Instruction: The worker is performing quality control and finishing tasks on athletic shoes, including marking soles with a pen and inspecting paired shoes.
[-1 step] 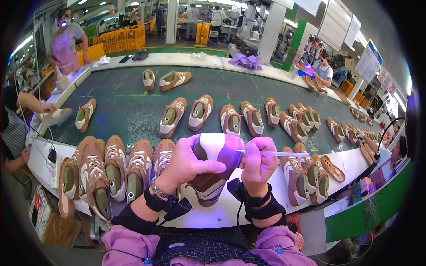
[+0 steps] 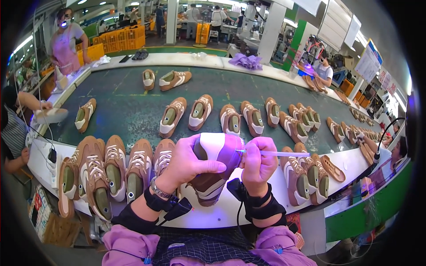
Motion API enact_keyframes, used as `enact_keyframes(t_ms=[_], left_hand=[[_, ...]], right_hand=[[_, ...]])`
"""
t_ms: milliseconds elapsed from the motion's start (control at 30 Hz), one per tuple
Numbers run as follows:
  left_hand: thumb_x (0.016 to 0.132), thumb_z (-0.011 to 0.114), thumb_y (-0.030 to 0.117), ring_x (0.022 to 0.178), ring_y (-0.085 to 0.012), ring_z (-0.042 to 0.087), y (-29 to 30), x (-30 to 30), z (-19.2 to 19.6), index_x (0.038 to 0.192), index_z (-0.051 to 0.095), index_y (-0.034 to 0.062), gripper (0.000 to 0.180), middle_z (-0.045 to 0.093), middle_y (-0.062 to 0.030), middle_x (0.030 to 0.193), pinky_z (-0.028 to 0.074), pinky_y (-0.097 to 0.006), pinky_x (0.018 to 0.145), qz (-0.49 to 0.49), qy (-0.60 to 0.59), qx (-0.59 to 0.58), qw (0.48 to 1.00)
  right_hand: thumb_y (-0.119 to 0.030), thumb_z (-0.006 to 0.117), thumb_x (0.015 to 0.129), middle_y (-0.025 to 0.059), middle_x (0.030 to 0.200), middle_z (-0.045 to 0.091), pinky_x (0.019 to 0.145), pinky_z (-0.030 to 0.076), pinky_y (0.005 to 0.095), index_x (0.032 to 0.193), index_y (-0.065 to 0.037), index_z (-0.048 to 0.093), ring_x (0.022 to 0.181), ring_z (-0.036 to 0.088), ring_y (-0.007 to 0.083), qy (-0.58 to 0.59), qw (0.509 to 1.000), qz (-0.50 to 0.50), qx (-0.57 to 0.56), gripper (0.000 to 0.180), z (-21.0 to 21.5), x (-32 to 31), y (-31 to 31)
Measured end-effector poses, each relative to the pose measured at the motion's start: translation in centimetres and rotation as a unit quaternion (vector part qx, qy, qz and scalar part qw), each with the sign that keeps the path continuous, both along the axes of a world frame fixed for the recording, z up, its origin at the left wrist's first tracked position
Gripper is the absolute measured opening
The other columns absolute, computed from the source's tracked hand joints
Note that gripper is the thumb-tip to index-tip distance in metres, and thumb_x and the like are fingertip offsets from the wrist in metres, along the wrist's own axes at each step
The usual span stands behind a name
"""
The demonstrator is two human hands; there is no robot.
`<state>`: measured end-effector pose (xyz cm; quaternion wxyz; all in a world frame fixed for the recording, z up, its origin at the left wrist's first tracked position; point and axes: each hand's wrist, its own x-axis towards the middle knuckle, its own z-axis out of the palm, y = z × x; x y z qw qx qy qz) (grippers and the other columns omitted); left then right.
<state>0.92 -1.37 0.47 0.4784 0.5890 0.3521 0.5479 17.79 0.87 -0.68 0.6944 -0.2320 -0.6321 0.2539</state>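
We are gripping a brown shoe [image 2: 213, 181] in our left hand [image 2: 193, 162] and clasping a pale stick [image 2: 284, 154] at its edge in our right hand [image 2: 256, 162], while laced shoes [image 2: 114, 168] are crowding left of both and a shoe cluster [image 2: 306, 177] is standing right.

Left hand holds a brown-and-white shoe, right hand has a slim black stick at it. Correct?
Not quite: the slim stick is pale, not black. The head view shows it in the right hand, at the brown-and-white shoe that the left hand holds.
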Motion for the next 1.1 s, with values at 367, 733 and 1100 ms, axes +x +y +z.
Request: enact_keyframes(t_ms=[367,733,1100], left_hand=[[0.059,0.085,0.015,0.086,-0.0128,0.060,0.3,0.3,0.0,0.106,0.059,-0.0035,0.056,0.065,-0.0070,0.096,0.048,-0.028,0.080,0.006,0.001,0.001,1.000],[0.059,0.085,0.015,0.086,-0.0127,0.061,0.7,0.3,-0.2,0.105,0.059,-0.0031,0.056,0.065,-0.0066,0.095,0.048,-0.029,0.080,-0.001,-0.016,-0.011,1.000],[0.059,0.085,0.015,0.087,-0.0125,0.060,0.8,0.4,-0.5,0.106,0.059,-0.0026,0.056,0.065,-0.0061,0.096,0.048,-0.028,0.080,-0.004,-0.030,-0.007,1.000]], right_hand=[[0.000,0.052,0.085,0.0017,0.063,0.050,0.048,0.039,0.0220,0.080,0.000,0.052,0.052,0.047,0.0066,-0.016,0.999,-0.021,0.021,0.005,-0.7,0.4,0.3],[-0.001,0.052,0.086,0.0006,0.062,0.050,0.048,0.039,0.0214,0.084,0.001,0.052,0.052,0.047,0.0056,0.030,0.999,0.022,-0.003,0.003,-1.3,0.2,0.0],[0.000,0.053,0.084,0.0033,0.066,0.052,0.049,0.040,0.0232,0.082,0.001,0.053,0.053,0.048,0.0087,-0.032,0.999,-0.031,0.029,0.003,-1.6,0.5,-0.1]])
